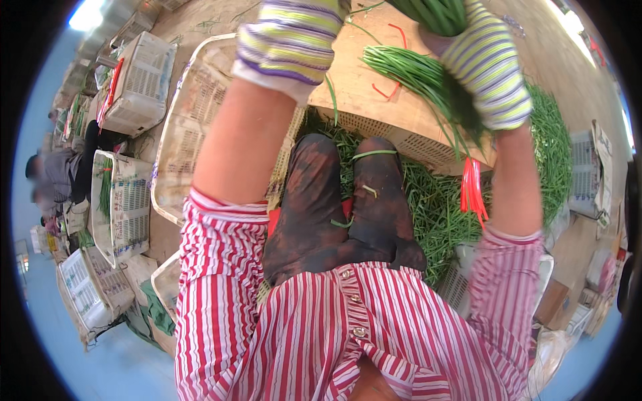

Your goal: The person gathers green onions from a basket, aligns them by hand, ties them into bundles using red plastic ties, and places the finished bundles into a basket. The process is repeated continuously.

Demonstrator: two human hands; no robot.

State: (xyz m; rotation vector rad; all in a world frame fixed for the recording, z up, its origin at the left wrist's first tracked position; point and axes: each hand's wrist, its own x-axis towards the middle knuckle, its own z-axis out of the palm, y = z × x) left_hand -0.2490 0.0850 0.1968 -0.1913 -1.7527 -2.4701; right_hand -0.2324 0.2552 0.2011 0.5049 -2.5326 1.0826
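My right hand (487, 73), in a white glove with yellow and purple stripes, grips a bunch of long green stalks (435, 13) that look like chives, at the top edge of the view. Beneath that hand, a second bunch of chives (401, 67) lies on a wooden board (374, 100), its dark ends hanging toward the near right corner. Red tie strips (384, 91) lie beside it. My left hand (291, 40), gloved alike, is over the board's left side. Its fingers run out of the picture, so their grip is hidden.
A bundle of red strips (472, 190) hangs off the board's near right corner. Loose greens (441, 220) are heaped below and right of it. A large pale crate (194, 100) stands at left, with more crates (124, 207) beyond. A person (60, 170) sits far left.
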